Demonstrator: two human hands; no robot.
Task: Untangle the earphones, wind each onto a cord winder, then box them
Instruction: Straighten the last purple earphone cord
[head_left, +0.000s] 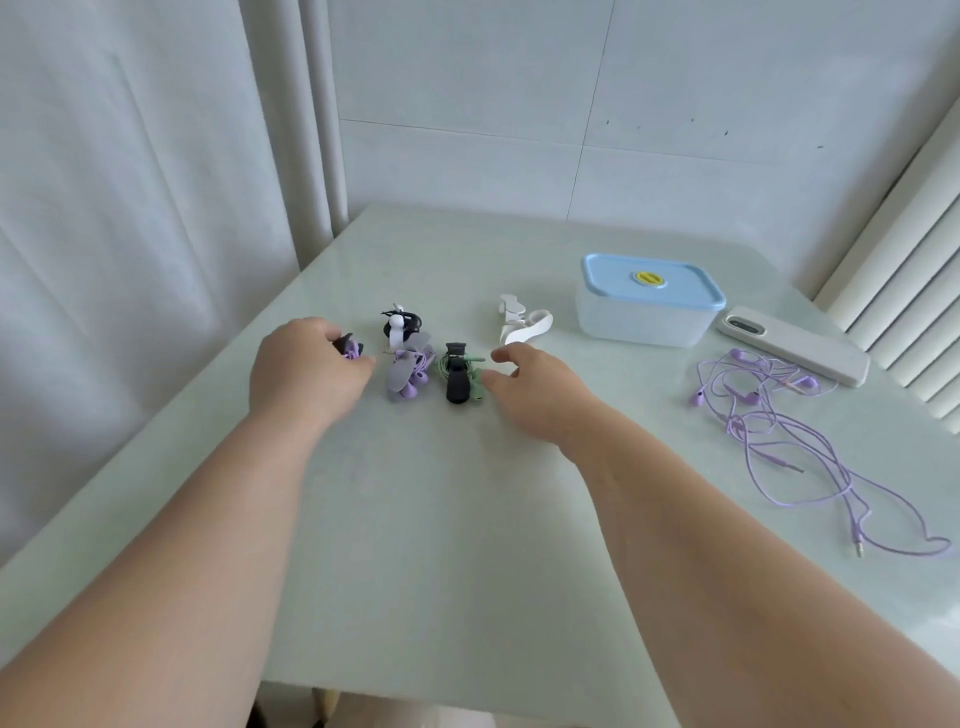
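My left hand (306, 371) curls its fingers round a black winder wound with purple earphones (350, 347). Beside it lie a white winder with black cord (397, 325), a grey winder with purple earphones (408, 376) and a black winder with green earphones (457, 376). My right hand (540, 392) hovers just right of the green-wound winder, fingers loosely bent, holding nothing. Empty white winders (522, 322) lie behind it. Tangled purple earphones (769, 431) sprawl at the right. The clear box with a blue lid (649, 299) stands closed.
A white phone-like case (795, 345) lies right of the box. A curtain (130, 208) hangs at the left and a radiator (914, 291) stands at the right. The table's front edge (467, 696) is near me.
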